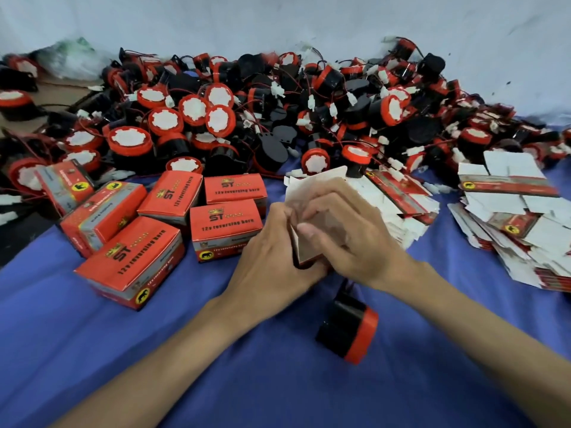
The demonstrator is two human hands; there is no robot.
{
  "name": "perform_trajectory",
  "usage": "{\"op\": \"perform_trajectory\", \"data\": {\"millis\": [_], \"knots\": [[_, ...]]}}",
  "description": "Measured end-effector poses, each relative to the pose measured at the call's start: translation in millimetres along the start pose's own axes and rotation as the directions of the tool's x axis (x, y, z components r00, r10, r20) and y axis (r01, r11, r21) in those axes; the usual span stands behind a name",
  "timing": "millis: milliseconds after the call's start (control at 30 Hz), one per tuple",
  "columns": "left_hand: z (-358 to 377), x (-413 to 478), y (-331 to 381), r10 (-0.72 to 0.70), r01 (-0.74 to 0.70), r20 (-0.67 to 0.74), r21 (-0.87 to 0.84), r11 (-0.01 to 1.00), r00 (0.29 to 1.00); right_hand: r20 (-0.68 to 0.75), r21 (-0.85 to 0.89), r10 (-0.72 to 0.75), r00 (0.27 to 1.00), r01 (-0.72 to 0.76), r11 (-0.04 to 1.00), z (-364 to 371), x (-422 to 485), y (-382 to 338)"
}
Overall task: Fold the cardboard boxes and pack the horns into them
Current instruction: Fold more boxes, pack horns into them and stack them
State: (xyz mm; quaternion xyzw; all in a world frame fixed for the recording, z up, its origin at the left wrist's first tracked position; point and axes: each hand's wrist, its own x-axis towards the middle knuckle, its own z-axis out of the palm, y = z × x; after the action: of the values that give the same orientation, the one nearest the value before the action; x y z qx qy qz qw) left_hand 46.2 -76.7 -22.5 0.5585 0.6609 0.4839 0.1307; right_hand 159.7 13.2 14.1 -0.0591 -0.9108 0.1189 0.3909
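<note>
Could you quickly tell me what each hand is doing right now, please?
Left hand: grips the cardboard box from the left side.
Right hand: fingers curled over the same box, holding it.

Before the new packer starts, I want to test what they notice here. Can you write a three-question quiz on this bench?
1. True or false: both hands hold the box being folded.
2. Where does the single loose horn lie? A) on the blue cloth near the right forearm B) on the folded boxes
3. The flat unfolded boxes lie to the person's ____.

Key: 1 true; 2 A; 3 right.
</note>
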Motion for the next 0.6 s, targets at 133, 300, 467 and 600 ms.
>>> {"op": "perform_trajectory", "data": {"millis": [133,300,467,600], "knots": [[1.2,1.0,-2.1,0.028,-0.028,-0.01,-0.012,1.0,1.0,0.193,-0.025,0.015,0.981,-0.01,1.0,-42.3,-8.9,-17.5],[3.1,3.1,-7.0,0.077,-0.077,-0.008,0.02,0.997,0.997,0.711,-0.083,0.019,0.703,0.058,0.995,-59.8,-51.0,-41.0],[4.5,3.5,-9.5,0.08,-0.079,-0.017,0.027,0.996,0.997,0.475,-0.071,0.179,0.861,-0.165,0.984,-36.1,-70.5,-33.3],[4.9,3.7,-10.6,0.075,-0.074,-0.014,0.039,0.996,0.997,0.391,-0.022,0.269,0.88,-0.283,0.959,-29.1,-76.4,-17.8]]}}
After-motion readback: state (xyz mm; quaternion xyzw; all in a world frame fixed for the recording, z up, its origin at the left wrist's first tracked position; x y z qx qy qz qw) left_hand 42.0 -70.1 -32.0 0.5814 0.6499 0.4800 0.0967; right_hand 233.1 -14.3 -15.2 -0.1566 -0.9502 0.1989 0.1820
